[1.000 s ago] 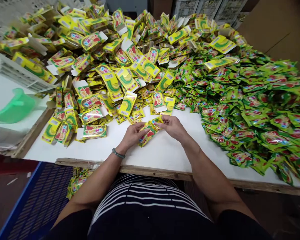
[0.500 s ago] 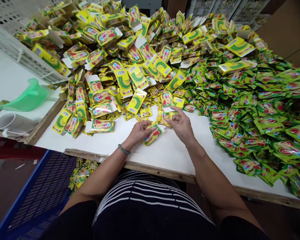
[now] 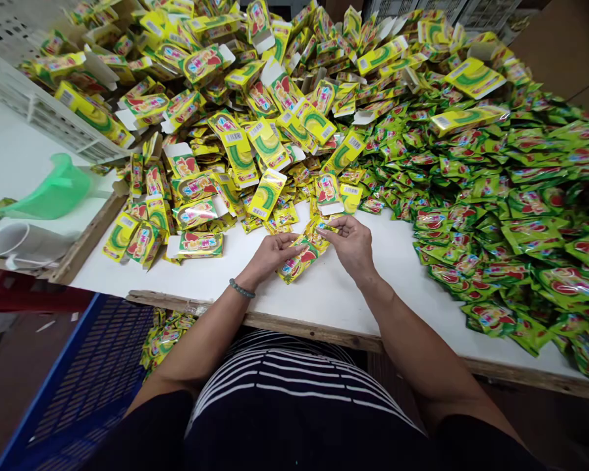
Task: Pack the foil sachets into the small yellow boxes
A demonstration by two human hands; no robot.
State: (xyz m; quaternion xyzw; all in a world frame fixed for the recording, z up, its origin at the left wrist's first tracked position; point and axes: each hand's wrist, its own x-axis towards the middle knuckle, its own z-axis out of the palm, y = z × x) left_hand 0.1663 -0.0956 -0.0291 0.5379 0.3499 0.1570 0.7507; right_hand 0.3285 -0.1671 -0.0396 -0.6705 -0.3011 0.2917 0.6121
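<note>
My left hand (image 3: 269, 256) is closed around a small yellow-and-green candy box (image 3: 297, 263) with a watermelon picture, held tilted just above the white table. Its open end faces right. At that end my right hand (image 3: 354, 245) pinches a small yellow candy packet (image 3: 320, 229) between thumb and fingers. The packet touches the box's mouth; how far it reaches inside is hidden. Just beyond my hands lies another candy box (image 3: 328, 193) with a white flap, at the edge of a heap of yellow boxes (image 3: 267, 145). Loose yellow packets (image 3: 283, 216) lie in front of the heap.
Green candy packets (image 3: 510, 216) are heaped on the right. On the left are a white plastic crate (image 3: 73, 127), a green scoop (image 3: 53, 190) and a white mug (image 3: 29, 242). Below the table's wooden edge (image 3: 304, 332) stands a blue basket (image 3: 78, 386) with packets in it.
My right hand has moved slightly left and its fingers have closed on a yellow packet, bringing it against the box's open end. My left hand still holds the box.
</note>
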